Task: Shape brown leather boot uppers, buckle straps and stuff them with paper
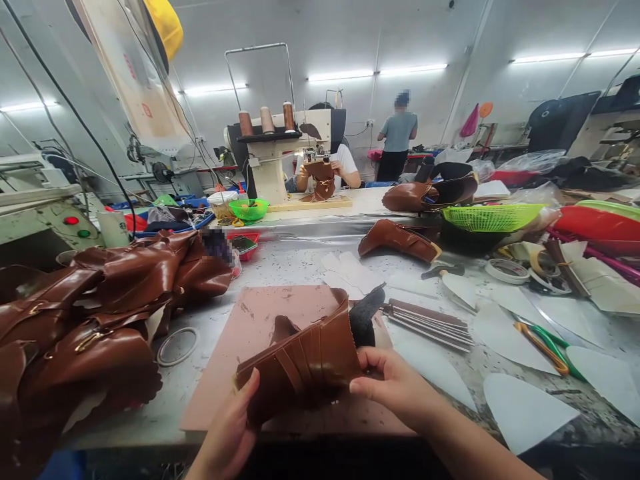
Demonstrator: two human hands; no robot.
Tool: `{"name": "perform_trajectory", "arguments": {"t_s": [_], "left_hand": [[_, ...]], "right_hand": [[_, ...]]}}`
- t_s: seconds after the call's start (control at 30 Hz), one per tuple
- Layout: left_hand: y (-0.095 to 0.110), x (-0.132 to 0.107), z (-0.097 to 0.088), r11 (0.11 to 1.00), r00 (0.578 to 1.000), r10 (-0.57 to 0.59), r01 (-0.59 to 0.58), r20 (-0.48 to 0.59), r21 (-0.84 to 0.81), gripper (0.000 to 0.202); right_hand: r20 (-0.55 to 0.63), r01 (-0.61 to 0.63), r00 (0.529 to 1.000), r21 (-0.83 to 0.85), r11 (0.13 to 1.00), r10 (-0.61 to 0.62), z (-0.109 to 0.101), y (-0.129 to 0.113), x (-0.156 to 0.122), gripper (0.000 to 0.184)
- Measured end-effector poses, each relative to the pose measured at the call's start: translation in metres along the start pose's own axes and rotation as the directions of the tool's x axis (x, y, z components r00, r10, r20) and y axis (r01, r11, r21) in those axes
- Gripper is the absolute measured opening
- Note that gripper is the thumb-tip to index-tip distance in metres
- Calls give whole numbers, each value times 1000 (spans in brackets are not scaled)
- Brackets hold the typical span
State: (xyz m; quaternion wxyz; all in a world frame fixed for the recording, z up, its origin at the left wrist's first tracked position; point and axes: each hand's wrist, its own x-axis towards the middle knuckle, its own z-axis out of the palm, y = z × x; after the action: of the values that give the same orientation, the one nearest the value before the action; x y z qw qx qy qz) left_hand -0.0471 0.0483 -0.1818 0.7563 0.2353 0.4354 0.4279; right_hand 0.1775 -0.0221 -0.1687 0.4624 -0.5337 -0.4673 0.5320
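Observation:
A brown leather boot upper [315, 360] with pleated straps and a black lining is held between my two hands, above a pink cutting board [235, 333]. My left hand [235, 420] grips its left end, thumb on top and the other fingers hidden underneath. At the right edge, beside the dark lining, my right hand [390, 383] pinches the leather between thumb and fingers. To the left lies a heap of brown leather uppers [130, 280] with gold buckles, and a clear ring of tape [177, 347] sits between heap and board.
Brown strips [430, 323], white paper pieces [525, 407] and green-handled scissors [550, 347] lie on the right. Another boot upper [400, 241] rests farther back, near a green basket [493, 217]. Across the table, a person works at a sewing machine [270, 160]; another person [399, 133] stands behind.

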Motion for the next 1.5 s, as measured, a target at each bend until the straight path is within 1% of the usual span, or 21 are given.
{"name": "perform_trajectory", "arguments": {"t_s": [0.07,0.13,0.2,0.27,0.33,0.4,0.43,0.5,0.53,0.57,0.63,0.67,0.7,0.73,0.77,0.87,0.97,1.07,1.23,1.37,1.5], "left_hand": [[-4,-1,-4,999,998,45,-43,-52,26,45],[-9,-2,-6,994,992,96,-92,-75,60,47],[-13,-4,-6,987,987,140,-133,-81,87,46],[-16,-6,-4,977,977,189,-177,-101,119,43],[-16,-8,-2,958,963,254,-238,-88,157,43],[-15,-9,-2,931,947,321,-311,-24,192,46],[-13,-9,-3,913,933,359,-349,-13,210,48],[-9,-9,-5,865,890,453,-425,-50,266,48],[-8,-9,-5,827,858,509,-464,-72,317,43],[-6,-9,-5,773,824,563,-498,-62,392,37],[-3,-9,-1,569,790,600,-531,126,628,24],[-2,-9,3,428,795,553,-528,250,733,19],[0,-7,7,285,805,478,-521,352,804,16],[1,-5,13,169,817,396,-514,420,841,12],[2,-2,18,110,825,340,-511,450,853,8],[7,11,29,51,824,267,-529,499,847,5],[14,23,30,-9,803,208,-569,558,822,9],[20,30,22,-79,767,114,-627,631,775,14],[17,33,16,-186,706,21,-693,708,696,45],[0,31,25,-224,680,26,-710,733,667,48],[-16,36,33,-215,676,119,-697,727,684,47]], "right_hand": [[-54,58,996,-183,981,-69,0,-1,-4,18],[-105,126,979,-375,919,-177,0,1,-8,18],[-139,159,958,-466,870,-250,4,6,-10,22],[-180,137,955,-439,888,-237,10,11,-12,21],[-211,48,970,-327,944,-122,18,13,-13,22],[-218,-22,975,-226,974,-29,24,10,-13,26],[-226,-11,973,-225,974,-41,27,6,-13,27],[-238,131,943,-375,918,-232,30,-6,-10,25],[-220,219,899,-522,824,-378,31,-12,-7,22],[-159,281,843,-685,672,-514,32,-18,-2,18],[101,310,756,-925,218,-647,36,-24,11,18],[240,306,742,-952,-3,-626,39,-23,19,22],[357,317,741,-933,-172,-568,42,-19,27,26],[450,355,743,-892,-279,-495,45,-13,34,27],[522,408,737,-850,-334,-429,48,-5,39,27],[665,556,683,-742,-374,-304,53,24,45,24],[733,630,646,-671,-391,-216,49,41,42,24],[758,661,631,-637,-397,-164,35,44,43,24],[762,674,630,-631,-385,-147,11,38,53,27],[753,667,637,-646,-371,-166,3,38,56,28],[738,651,647,-665,-367,-191,4,40,55,28]]}}
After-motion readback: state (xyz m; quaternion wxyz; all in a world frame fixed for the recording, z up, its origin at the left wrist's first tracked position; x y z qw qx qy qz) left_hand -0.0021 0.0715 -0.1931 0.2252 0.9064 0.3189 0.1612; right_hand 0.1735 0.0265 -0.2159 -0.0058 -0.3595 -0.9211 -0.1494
